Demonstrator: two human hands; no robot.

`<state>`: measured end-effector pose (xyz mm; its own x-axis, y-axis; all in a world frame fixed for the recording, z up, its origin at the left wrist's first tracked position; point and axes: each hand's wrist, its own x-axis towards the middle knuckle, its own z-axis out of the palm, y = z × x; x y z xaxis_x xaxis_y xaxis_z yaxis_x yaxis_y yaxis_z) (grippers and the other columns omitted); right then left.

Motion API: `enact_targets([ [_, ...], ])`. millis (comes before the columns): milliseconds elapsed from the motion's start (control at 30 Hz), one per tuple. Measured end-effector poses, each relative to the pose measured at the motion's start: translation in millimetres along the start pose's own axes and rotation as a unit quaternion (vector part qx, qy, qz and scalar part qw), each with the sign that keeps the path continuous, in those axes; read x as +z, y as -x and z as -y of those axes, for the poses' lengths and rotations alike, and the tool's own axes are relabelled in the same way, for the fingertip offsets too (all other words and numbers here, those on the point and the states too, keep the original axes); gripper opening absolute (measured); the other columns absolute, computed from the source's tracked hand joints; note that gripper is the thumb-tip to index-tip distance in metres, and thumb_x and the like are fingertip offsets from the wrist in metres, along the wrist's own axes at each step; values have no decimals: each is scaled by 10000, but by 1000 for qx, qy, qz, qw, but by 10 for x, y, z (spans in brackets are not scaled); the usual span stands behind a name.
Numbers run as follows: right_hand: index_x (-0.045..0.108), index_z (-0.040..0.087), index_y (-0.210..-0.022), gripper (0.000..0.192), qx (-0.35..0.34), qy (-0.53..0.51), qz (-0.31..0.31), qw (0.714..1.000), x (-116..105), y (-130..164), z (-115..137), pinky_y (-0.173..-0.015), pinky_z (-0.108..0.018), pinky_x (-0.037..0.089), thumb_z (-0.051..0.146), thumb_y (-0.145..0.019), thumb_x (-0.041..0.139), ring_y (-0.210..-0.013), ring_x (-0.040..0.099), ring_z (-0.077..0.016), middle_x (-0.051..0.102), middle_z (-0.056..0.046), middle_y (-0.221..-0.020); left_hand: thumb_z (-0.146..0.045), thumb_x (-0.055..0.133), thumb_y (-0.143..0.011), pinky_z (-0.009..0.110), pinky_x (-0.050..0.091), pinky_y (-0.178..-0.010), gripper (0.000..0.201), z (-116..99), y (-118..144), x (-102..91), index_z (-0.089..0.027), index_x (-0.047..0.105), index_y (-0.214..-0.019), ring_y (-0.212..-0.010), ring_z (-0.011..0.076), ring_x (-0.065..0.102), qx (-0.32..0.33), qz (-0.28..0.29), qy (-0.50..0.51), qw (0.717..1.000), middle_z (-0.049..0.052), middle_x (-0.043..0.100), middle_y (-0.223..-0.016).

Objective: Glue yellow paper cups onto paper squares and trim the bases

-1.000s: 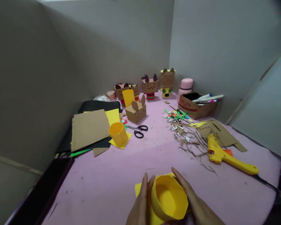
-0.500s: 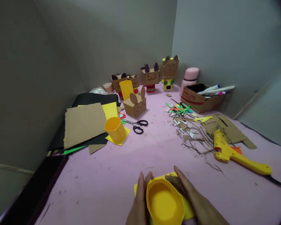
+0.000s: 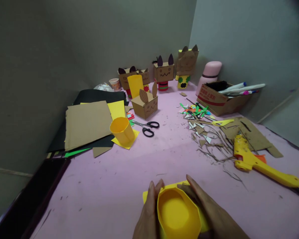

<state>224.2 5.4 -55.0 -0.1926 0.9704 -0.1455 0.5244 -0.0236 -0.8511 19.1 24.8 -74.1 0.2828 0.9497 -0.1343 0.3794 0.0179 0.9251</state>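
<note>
Yellow paper cup [image 3: 178, 213] is sitting upright, mouth up, on a yellow sheet [image 3: 146, 196] at the near table [image 3: 109, 186] edge; I'm cupping it between my left hand [image 3: 148, 215] and right hand [image 3: 211, 215], fingers flat against opposite walls.

Red printed characters run along the side of the open cardboard box [image 3: 219, 101] standing far beyond and to the right of the paper cup [image 3: 178, 214] held between the left hand [image 3: 147, 217] and right hand [image 3: 214, 215]; they are too small and blurred to read, and no other writing is legible
</note>
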Motion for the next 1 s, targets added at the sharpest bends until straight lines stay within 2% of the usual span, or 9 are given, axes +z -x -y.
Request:
enact_targets([
  [100, 90, 260, -1515, 978, -21, 5, -6, 1000, 2, 19, 15, -1052, -477, 437, 168, -744, 684, -1323, 430, -338, 461, -107, -1467, -459, 748, -660, 587, 276, -1123, 947, 24, -12, 10, -297, 273, -1463, -1374, 391, 316, 25, -6, 38, 999, 97, 401, -1495],
  [233, 44, 270, -1517, 1060, -58, 7, -20, 998, 12, 33, -24, -1066, -470, 418, 122, -703, 707, -1340, 409, -330, 436, -110, -1484, -509, 742, -643, 623, 233, -1122, 942, -56, -24, 8, -302, 301, -1449, -1369, 405, 324, 41, -30, 75, 996, 116, 415, -1479],
  [367, -28, 326, -1505, 1148, -80, -31, -7, 996, 3, 43, -50, -1080, -474, 380, 118, -682, 745, -1368, 369, -288, 372, -100, -1520, -585, 762, -573, 621, 276, -1095, 1111, -186, -14, -3, -283, 192, -1478, -1342, 415, 365, 83, -73, 113, 987, 155, 403, -1474],
  [467, -20, 381, -1494, 1148, -110, -95, -17, 989, -6, 41, -44, -1076, -483, 364, 289, -695, 799, -1357, 377, -285, 360, -84, -1520, -688, 682, -594, 576, 304, -1091, 1148, -225, -32, -16, -270, 97, -1490, -1339, 394, 376, 108, -118, 132, 978, 169, 403, -1469],
  [533, 34, 397, -1488, 1038, -126, -144, -61, 980, -15, 35, -23, -1062, -481, 366, 440, -738, 751, -1325, 412, -286, 402, -80, -1485, -749, 567, -651, 556, 322, -1081, 1090, -203, -89, -28, -254, 77, -1489, -1321, 379, 407, 103, -158, 147, 971, 181, 431, -1442],
  [633, 170, 394, -1447, 714, -115, -204, -192, 953, -54, 14, 41, -991, -459, 401, 506, -867, 571, -1230, 484, -265, 492, -81, -1381, -828, 474, -631, 570, 346, -1054, 1135, -152, -205, -66, -210, 45, -1481, -1246, 377, 489, 75, -219, 163, 959, 212, 519, -1340],
  [767, 338, 352, -1357, 473, -72, -260, -357, 894, -134, -41, 144, -889, -413, 427, 485, -924, 476, -1066, 536, -231, 540, -82, -1270, -782, 396, -738, 537, 357, -1052, 964, -203, -231, -130, -237, 87, -1471, -1210, 331, 529, 35, -217, 172, 960, 170, 555, -1307],
  [867, 388, 330, -1307, 438, -71, -267, -376, 884, -162, -90, 169, -872, -413, 419, 505, -915, 478, -1013, 543, -226, 560, -80, -1222, -702, 340, -832, 522, 295, -1084, 790, -309, -150, -161, -288, 113, -1465, -1226, 289, 510, 26, -195, 151, 969, 127, 527, -1329],
  [1000, 359, 307, -1332, 478, -76, -237, -340, 907, -159, -133, 148, -842, -426, 422, 520, -915, 456, -991, 543, -239, 577, -87, -1182, -624, 278, -899, 492, 269, -1097, 654, -387, -82, -186, -336, 96, -1457, -1221, 241, 493, 18, -160, 131, 978, 86, 509, -1310],
])
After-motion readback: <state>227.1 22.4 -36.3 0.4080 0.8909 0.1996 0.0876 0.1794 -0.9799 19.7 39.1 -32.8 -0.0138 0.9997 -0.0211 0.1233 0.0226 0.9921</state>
